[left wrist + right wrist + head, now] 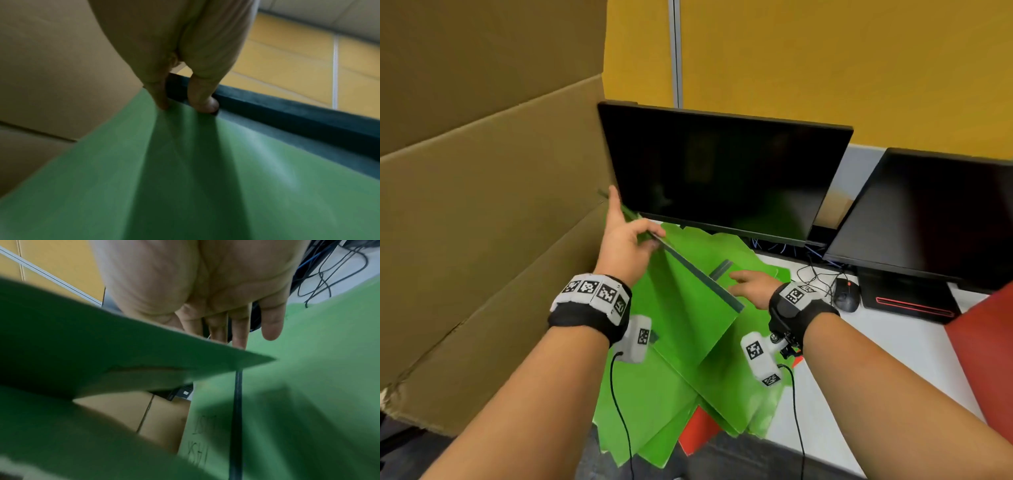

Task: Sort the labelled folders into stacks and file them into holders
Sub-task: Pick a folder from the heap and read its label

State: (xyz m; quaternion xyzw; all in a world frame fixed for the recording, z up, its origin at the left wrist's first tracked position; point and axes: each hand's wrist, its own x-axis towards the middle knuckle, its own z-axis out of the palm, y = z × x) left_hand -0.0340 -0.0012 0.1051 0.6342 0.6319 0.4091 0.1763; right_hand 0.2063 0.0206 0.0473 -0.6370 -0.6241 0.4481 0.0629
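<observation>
Your left hand [625, 240] pinches the dark spine edge of one green folder [688, 308], thumb over, fingers [202, 99] under, and holds it tilted up off the pile; the far corner is right by the cardboard box [482, 240] and the monitor [722, 171]; your right hand [751, 286] lies flat, fingers straight, on the green folders [739, 260] left on the desk [893, 342], pinning them; so you're mid-sort, I'd say, one folder pulled from the heap, no holder in view yet; handwriting [202, 439] shows on a cover in the rt wrist view, too blurred to read; next, imo: read the lifted folder's label, pick its stack, keep the rest pinned so nothing slides; red folders [698, 431] peek out under the green
</observation>
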